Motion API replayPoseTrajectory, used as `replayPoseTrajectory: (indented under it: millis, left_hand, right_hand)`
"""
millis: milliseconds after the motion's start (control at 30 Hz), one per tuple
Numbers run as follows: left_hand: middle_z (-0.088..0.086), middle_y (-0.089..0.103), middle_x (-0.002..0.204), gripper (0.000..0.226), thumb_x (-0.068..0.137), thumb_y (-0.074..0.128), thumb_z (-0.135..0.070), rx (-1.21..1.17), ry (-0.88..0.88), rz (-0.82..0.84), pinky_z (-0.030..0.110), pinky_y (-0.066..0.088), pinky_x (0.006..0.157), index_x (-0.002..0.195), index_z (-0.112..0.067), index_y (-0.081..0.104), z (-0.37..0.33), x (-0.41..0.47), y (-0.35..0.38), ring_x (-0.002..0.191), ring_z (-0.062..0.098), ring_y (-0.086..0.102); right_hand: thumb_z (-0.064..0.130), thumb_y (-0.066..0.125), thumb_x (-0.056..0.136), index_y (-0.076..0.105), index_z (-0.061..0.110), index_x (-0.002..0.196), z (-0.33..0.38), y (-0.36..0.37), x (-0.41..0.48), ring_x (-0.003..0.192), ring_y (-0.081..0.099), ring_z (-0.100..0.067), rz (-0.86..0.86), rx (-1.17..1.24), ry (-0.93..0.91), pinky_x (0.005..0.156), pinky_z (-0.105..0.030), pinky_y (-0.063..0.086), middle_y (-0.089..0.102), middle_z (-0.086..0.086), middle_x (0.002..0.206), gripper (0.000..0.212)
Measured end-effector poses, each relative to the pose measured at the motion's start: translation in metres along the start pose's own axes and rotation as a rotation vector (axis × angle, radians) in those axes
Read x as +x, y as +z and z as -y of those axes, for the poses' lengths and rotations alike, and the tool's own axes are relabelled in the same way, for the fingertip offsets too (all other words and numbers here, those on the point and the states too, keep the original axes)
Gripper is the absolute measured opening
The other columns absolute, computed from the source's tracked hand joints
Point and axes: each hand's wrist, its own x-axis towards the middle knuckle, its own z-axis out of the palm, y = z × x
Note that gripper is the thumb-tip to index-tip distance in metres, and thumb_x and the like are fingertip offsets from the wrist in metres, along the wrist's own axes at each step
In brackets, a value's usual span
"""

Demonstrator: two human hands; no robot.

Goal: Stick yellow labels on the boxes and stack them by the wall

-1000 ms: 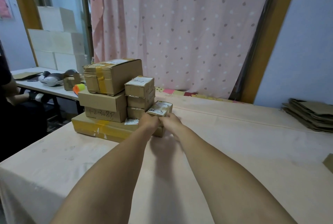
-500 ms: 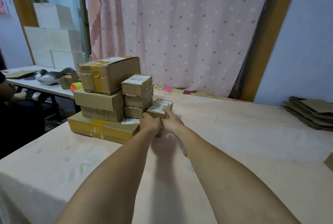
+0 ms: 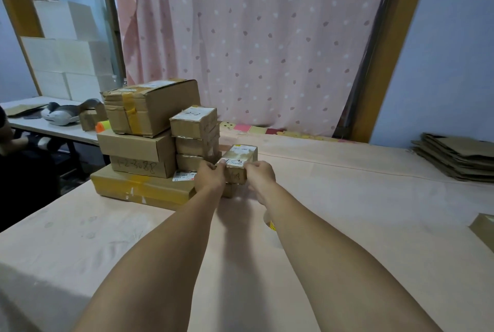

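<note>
A small cardboard box [image 3: 239,160] with a white label and handwriting on top sits at the right end of the stack of boxes [image 3: 149,128]. My left hand [image 3: 209,176] grips its left near corner and my right hand [image 3: 260,175] grips its right near corner. It rests on another small box [image 3: 228,189], mostly hidden by my hands. To its left stand three small boxes [image 3: 196,139] piled up, then bigger boxes on a flat wide box [image 3: 139,187]. Under my right forearm a yellow and white item [image 3: 271,223] peeks out.
A pink cloth [image 3: 347,224] covers the table. Flattened cardboard [image 3: 454,156] is piled at the far right, and a box corner [image 3: 483,227] shows at the right edge. A dotted pink curtain [image 3: 254,37] hangs behind. A side table [image 3: 53,128] at left carries clutter beside a seated person [image 3: 10,168].
The small box has been turned and set straighter against the stack, and both hands have shifted to its near corners. The view has drifted slightly.
</note>
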Motion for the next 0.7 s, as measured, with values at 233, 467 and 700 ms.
replayPoseTrajectory:
  millis: [233,467,700]
  left_hand:
    - [-0.002,0.073,0.096,0.012,0.087,0.071,-0.032,-0.143,-0.003,0.092,0.042,0.056,0.092,0.098,-0.026,0.074,-0.001,-0.02,0.0,0.095,0.023,0.066]
    - [0.0,0.073,0.086,0.014,0.082,0.079,-0.013,-0.239,0.048,0.259,0.034,0.059,0.075,0.095,-0.018,0.075,-0.015,-0.061,0.013,0.081,0.017,0.068]
    - [0.006,0.076,0.081,0.018,0.075,0.087,-0.028,-0.21,0.052,0.357,0.047,0.061,0.086,0.078,-0.015,0.074,-0.019,-0.115,0.064,0.084,0.027,0.074]
  right_hand:
    - [0.037,0.069,0.092,0.066,0.023,0.116,-0.005,-0.02,-0.014,0.098,0.065,-0.021,-0.055,0.003,-0.074,0.081,-0.029,0.05,0.069,0.002,0.111,0.027]
    - [0.029,0.073,0.092,0.067,0.023,0.112,-0.016,-0.078,-0.032,0.099,0.067,-0.021,-0.149,-0.086,-0.092,0.083,-0.029,0.053,0.071,0.001,0.114,0.022]
    - [0.023,0.071,0.092,0.072,0.022,0.114,-0.037,-0.158,-0.054,0.1,0.066,-0.021,-0.296,-0.075,-0.082,0.092,-0.033,0.056,0.072,0.001,0.114,0.021]
